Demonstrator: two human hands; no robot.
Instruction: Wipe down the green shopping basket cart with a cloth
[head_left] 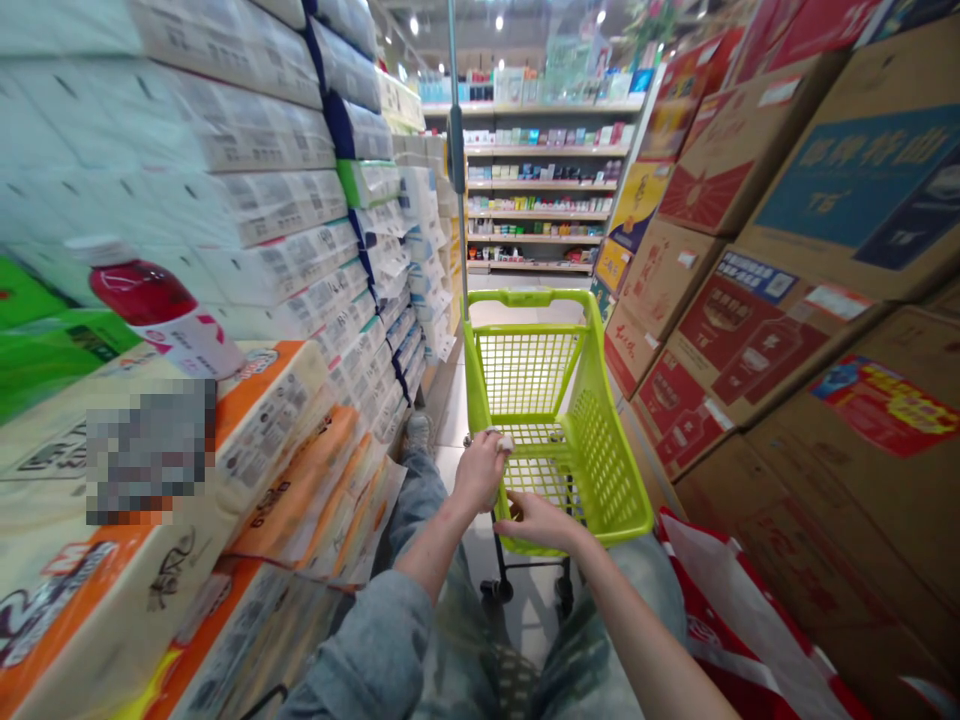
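Note:
A lime-green shopping cart (pixel 611 440) with a lattice basket stands in front of my knees, tilted away from me. My left hand (pixel 480 472) is closed at the basket's near left edge, with a small white wad (pixel 505 443) showing at its fingers; the wad looks like crumpled tissue. Just nearer to me, my right hand (pixel 541 522) curls its fingers and thumb around the cart's left rim. A thin grey pole (pixel 456 150) rises from the cart's far left corner. Black wheels (pixel 564 590) show beneath the basket.
Stacked tissue packs (pixel 262 130) line the left side. A bottle of red drink (pixel 161 305) and a blurred-out item (pixel 150 450) lie on orange packs (pixel 300 490). Cardboard cartons (pixel 742 330) fill the right, with a red bag (pixel 720 610) below. Stocked shelves (pixel 540 185) stand ahead.

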